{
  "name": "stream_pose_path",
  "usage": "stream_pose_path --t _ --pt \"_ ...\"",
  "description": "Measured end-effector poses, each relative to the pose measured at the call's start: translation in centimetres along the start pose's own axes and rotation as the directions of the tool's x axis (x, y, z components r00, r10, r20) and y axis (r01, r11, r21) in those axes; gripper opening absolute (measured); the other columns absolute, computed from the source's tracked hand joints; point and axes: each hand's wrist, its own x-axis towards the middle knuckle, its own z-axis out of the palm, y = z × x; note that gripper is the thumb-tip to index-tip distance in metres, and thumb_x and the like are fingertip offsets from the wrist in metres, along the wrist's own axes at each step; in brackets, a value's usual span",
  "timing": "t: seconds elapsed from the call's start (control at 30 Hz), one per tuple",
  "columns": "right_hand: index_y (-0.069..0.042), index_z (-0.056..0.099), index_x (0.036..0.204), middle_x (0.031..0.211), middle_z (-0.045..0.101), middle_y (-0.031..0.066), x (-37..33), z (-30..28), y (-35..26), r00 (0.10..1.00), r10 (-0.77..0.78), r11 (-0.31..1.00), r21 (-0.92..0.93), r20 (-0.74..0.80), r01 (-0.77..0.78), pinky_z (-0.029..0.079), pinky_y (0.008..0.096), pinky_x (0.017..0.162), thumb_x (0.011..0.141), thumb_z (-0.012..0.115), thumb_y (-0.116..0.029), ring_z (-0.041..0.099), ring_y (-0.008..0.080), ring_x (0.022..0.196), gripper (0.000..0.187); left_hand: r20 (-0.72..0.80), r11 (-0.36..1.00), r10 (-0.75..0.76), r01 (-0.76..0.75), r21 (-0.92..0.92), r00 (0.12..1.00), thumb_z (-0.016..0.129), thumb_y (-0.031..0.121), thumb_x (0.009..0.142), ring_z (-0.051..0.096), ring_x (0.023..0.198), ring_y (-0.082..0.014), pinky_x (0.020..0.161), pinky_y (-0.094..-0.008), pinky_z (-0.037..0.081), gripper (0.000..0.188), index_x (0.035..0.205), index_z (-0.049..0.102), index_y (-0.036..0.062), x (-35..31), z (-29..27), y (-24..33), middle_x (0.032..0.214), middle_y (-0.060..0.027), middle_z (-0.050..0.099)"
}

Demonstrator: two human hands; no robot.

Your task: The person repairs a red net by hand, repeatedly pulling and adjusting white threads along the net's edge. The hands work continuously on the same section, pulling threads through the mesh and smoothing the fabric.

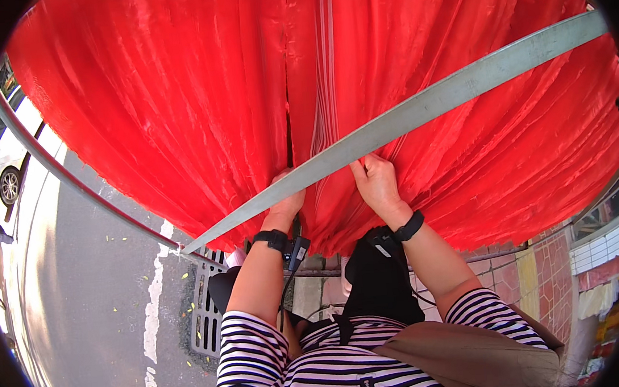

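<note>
A large mass of thin red sheeting [191,79] hangs in many long folds and fills the upper half of the head view. Running down its middle is a narrow dark gap, with several pale stripes beside it. My left hand [288,204] is closed on the red sheeting by that gap; the metal bar hides part of its fingers. To the right of the stripes, my right hand [380,182] pinches a fold, thumb and fingers drawn together. A grey flat metal bar [420,116] slants across in front of the sheeting, passing over my left hand.
A thinner metal rail [83,183] meets the bar at lower left. Below lie a drain grate [205,303] and a grey road [106,282] with a white line. A white car [12,162] stands at far left. Reddish paving [502,280] lies at right.
</note>
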Motion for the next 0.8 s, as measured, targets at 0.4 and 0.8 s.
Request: stream_pose_path --t 0.4,0.8 --pt "0.002 0.065 0.087 0.075 0.066 0.0241 -2.4 3.3 -0.2 0.963 0.133 0.967 -0.244 0.234 -0.075 0.054 0.0526 0.061 0.096 0.062 -0.030 0.066 0.0440 0.069 0.033 -0.077 0.995 0.103 -0.102 0.022 0.992 0.061 0.022 0.099 0.058 0.118 -0.0440 0.102 -0.0471 0.045 0.031 0.124 0.066 0.0038 -2.1 0.4 -0.1 0.123 -0.0237 0.066" --pt "0.001 0.061 0.081 0.077 0.064 0.0236 -3.7 1.8 1.9 0.987 0.068 0.979 -0.199 0.143 -0.039 0.052 0.0511 0.061 0.097 0.063 -0.024 0.065 0.0439 0.071 0.029 -0.364 0.992 0.114 -0.084 0.096 0.925 0.059 0.035 0.100 0.066 0.083 -0.0493 0.069 -0.0538 0.053 0.033 0.102 0.069 0.0035 -1.3 -0.1 -5.0 0.082 -0.0303 0.066"
